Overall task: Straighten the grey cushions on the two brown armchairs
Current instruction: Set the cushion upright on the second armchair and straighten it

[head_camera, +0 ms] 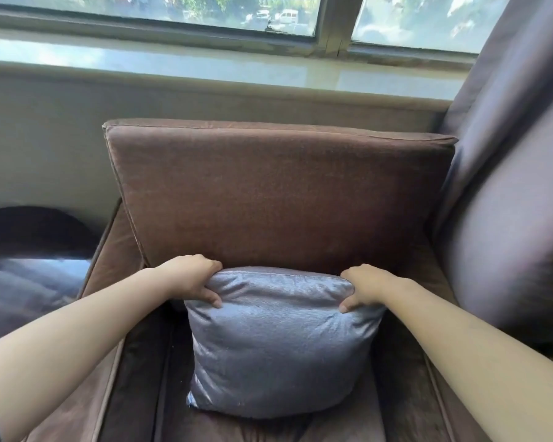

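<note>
A grey cushion (278,346) stands upright on the seat of a brown armchair (278,199), leaning against its back cushion. My left hand (193,277) grips the cushion's top left corner, thumb in front and fingers behind. My right hand (363,290) grips the top right corner the same way. The cushion sits roughly centred between the armrests. Only one armchair is in view.
A dark grey curtain (508,186) hangs at the right, touching the armchair's side. A dark glossy round table (29,266) sits to the left of the left armrest. Behind the chair run a pale windowsill (205,68) and a window.
</note>
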